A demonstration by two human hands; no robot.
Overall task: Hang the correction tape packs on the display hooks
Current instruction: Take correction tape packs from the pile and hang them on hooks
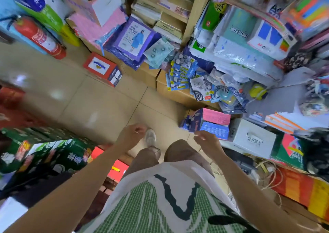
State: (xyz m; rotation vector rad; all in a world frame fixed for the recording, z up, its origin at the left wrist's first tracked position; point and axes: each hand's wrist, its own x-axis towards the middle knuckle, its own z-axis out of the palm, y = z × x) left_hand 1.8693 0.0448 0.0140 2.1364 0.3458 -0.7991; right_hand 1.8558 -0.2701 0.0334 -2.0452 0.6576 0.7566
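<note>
Left hand (130,134) and right hand (206,140) hover loosely curled.

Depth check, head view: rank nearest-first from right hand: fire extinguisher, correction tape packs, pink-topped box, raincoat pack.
1. pink-topped box, just ahead of right hand
2. correction tape packs, farther ahead
3. raincoat pack, upper left
4. fire extinguisher, far left

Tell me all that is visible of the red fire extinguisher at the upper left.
The fire extinguisher is a red cylinder, metal by its look, with a white label printed in red and a black hose and handle at its top. It looks tilted in this wide-angle view, its base on the tiled floor, close to a yellow container.
</note>
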